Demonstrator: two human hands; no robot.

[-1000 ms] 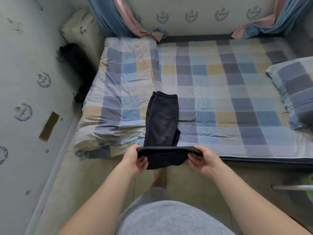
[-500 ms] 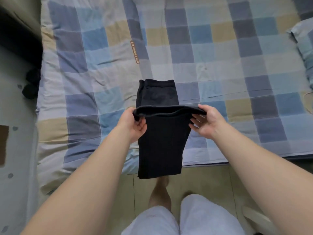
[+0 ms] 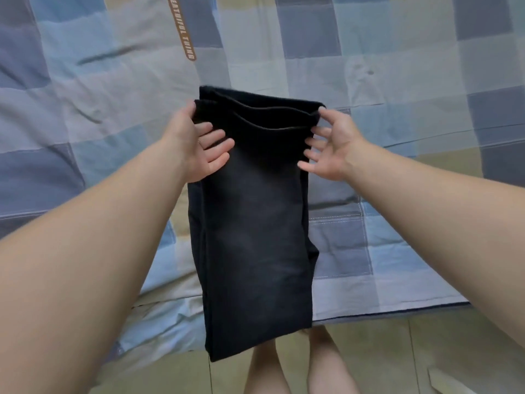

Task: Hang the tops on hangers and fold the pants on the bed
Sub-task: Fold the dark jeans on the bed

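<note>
Nearest to you, your bare legs stand on the pale tiled floor, just short of the edge of the bed. The black pants lie lengthwise away from you. Their near end hangs past the bed's edge and over the floor, in front of your legs, and the rest lies over the checked cover.

At the far end, the cloth is doubled back so that several layers stack with their edges showing. Your left hand pinches the left corner of that end: the thumb sits on the outer edge and the fingers are fanned loosely on the front of the cloth. Your right hand holds the right corner the same way, thumb on top of the corner and fingers spread against the side of the layers. Both forearms reach in from the lower corners.

Beyond the pants, an orange label with white lettering runs slantwise across the blue, grey and tan squares.
</note>
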